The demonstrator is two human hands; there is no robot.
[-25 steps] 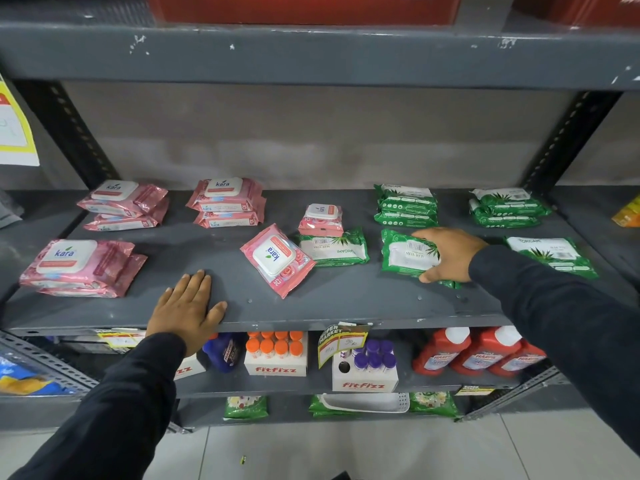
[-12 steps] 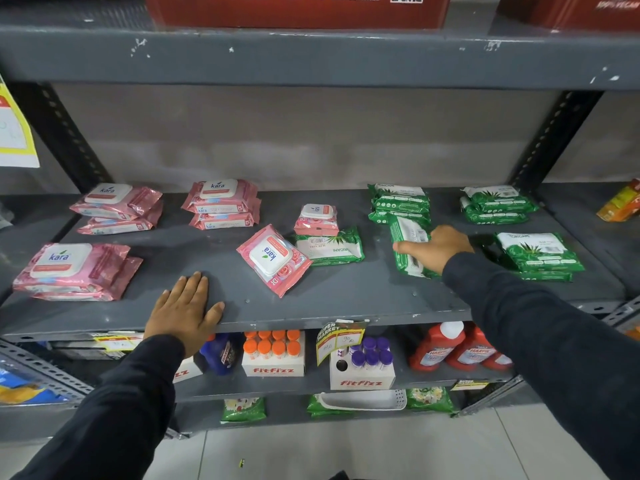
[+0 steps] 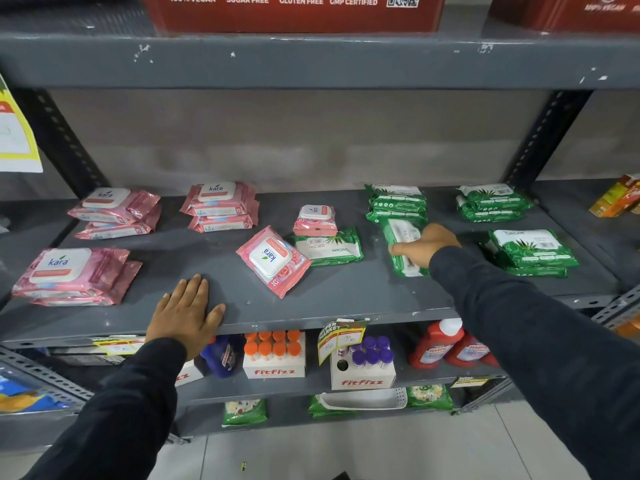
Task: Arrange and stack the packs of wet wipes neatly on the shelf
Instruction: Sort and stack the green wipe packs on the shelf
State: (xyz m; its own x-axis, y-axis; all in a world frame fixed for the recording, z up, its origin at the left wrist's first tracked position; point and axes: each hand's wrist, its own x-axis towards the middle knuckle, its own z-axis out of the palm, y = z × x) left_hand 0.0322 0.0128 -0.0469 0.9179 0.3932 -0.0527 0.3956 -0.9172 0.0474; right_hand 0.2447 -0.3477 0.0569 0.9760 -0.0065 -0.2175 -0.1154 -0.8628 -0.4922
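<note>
Right hand (image 3: 424, 249) grip clamps green pack (image 3: 401, 249) — green stack (image 3: 396, 202) just behind.

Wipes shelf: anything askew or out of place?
Yes. One pink pack lies loose mid-shelf, rotated diagonally, its corner overlapping a lone green pack. A small pink pack sits right behind that green one, mixing colours. The right hand holds another green pack; left hand rests flat on the shelf.

Dim, even overhead light; soft shadow under my left hand (image 3: 185, 315). Wide-angle bends shelf (image 3: 346, 292) edges. Pack foil glints faintly. Focus sharp centre, softer corners.
</note>
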